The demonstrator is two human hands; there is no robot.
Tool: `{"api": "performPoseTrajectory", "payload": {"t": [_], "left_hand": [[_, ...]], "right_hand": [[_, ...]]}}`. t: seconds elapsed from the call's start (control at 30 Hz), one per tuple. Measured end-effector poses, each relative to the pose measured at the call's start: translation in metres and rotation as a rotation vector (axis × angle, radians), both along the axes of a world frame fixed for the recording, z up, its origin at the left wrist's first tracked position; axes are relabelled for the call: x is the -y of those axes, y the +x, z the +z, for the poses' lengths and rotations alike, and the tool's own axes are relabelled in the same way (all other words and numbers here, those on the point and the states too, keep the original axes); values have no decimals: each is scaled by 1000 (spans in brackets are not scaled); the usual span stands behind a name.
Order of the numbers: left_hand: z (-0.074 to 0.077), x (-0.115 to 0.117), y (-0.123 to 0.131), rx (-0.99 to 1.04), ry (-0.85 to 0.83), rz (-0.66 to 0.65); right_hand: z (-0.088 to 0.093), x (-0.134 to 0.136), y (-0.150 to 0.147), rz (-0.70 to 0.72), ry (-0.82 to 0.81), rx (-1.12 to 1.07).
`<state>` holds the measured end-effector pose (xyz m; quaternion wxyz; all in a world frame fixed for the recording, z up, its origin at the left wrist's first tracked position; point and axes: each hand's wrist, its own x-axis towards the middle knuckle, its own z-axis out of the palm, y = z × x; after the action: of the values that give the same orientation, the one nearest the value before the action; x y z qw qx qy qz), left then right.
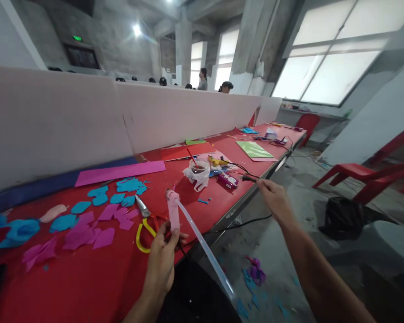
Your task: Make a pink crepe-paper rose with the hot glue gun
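My left hand (163, 258) is closed around the handle of a pink glue gun (173, 211) over the front of the red table (97, 278). A long translucent glue stick (207, 251) sticks out of the gun's back and slants down past the table edge. Farther right, my right hand (272, 197) pinches a black cord beside a dark plug (248, 178) at the table's edge. Scissors with yellow and orange handles (144, 224) lie left of the glue gun. Blue paper pieces (82, 207) and magenta paper pieces (81, 235) are spread beyond them.
A bagged cup (199, 169), a purple box (228, 180) and green sheets (254, 149) stand or lie along the table. A white partition (188, 110) runs behind. Red chairs (366, 175), a black bag (343, 217) and paper scraps occupy the floor side. People are beyond the partition.
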<state>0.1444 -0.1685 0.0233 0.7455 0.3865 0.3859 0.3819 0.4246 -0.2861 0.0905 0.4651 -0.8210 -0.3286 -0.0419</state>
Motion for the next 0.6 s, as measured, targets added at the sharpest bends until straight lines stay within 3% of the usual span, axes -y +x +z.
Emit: {"api": "performPoseTrajectory", "payload": {"t": [0.07, 0.23, 0.4, 0.6], "left_hand": [[-11, -9, 3, -12, 0, 28], [-39, -16, 11, -87, 56, 37], [-54, -19, 9, -118, 114, 46], [-58, -21, 6, -123, 125, 41]], "right_hand": [[5, -12, 39, -91, -364, 205], [-7, -70, 88, -121, -545, 231], [-35, -113, 90, -183, -638, 259], [-48, -130, 73, -79, -675, 329]]}}
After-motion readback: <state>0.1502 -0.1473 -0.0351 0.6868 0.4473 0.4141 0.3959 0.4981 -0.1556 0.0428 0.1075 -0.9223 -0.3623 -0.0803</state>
